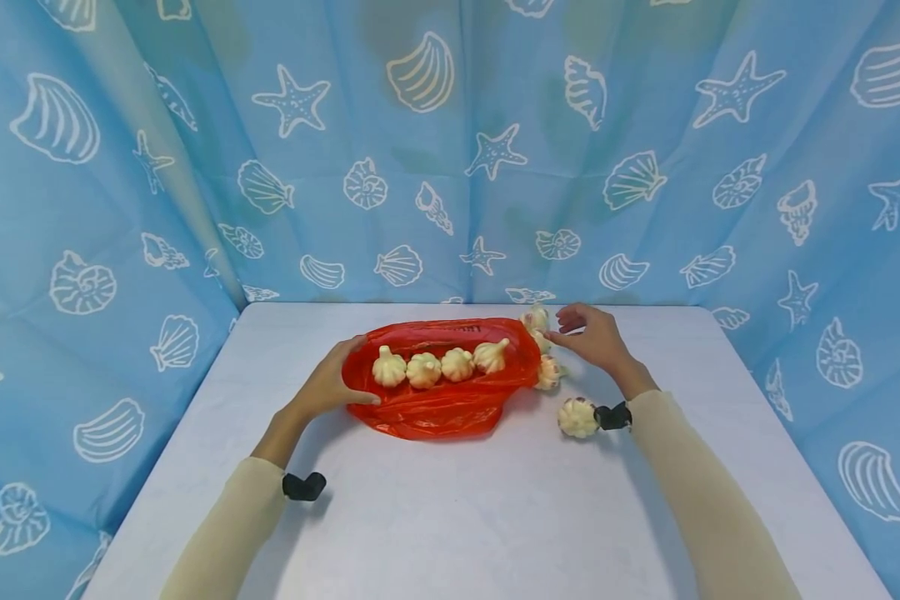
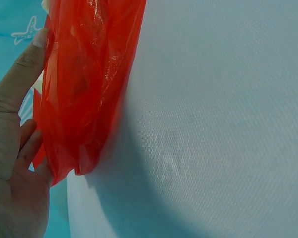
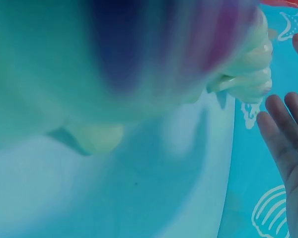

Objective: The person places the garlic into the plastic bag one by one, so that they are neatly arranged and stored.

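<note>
A red plastic bag (image 1: 427, 417) lies on the table with its mouth spread wide. Inside it several pale garlic bulbs (image 1: 423, 371) sit in a row. My left hand (image 1: 327, 383) grips the bag's left end, thumb along the front edge and fingers towards the back; the left wrist view shows the thumb (image 2: 21, 74) against the red film. Near the bag's right end are three garlic bulbs (image 1: 548, 372), partly behind one another. Just right of these hovers my right hand (image 1: 594, 335), fingers extended and thumb apart, holding nothing.
Another garlic bulb (image 1: 576, 417) lies by the right wrist's black strap mount (image 1: 613, 416). A large blurred bulb (image 3: 154, 59) fills much of the right wrist view. The white table (image 1: 435, 517) ends at a blue shell-patterned curtain (image 1: 420, 167).
</note>
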### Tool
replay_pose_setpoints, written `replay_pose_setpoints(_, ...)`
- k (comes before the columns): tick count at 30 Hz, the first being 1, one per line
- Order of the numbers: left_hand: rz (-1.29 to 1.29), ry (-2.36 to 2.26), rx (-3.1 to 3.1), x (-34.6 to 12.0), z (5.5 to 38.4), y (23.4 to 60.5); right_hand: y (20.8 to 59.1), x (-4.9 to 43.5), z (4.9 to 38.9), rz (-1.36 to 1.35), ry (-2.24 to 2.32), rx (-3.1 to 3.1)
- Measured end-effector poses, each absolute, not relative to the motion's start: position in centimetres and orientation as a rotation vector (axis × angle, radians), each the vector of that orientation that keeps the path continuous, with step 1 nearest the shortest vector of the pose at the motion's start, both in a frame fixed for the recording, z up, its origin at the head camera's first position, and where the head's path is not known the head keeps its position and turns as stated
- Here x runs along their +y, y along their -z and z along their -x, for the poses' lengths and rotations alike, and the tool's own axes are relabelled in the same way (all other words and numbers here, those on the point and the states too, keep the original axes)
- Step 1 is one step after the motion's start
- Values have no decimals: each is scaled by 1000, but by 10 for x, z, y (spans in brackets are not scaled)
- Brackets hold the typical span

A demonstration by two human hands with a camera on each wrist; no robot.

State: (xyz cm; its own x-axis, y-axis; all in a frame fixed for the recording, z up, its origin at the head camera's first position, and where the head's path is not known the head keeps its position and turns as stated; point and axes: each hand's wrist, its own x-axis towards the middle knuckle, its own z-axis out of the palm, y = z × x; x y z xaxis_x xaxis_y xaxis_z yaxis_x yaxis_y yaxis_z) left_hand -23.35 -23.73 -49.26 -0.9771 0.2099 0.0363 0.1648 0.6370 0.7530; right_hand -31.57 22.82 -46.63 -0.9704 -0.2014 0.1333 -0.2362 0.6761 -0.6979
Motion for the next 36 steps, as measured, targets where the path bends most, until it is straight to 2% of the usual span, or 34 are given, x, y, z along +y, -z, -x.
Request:
replay_pose_setpoints(8, -311, -1271, 2788, -241, 234, 491, 468, 236, 313, -406, -1113, -2993)
replay_pose_setpoints(21, -314, -1258, 2796, -241, 234, 492, 468, 242, 314, -637, -1170, -3228)
replay_pose_setpoints(36, -343, -1282, 2784, -240, 234, 497, 477, 237, 312, -635, -981, -3353)
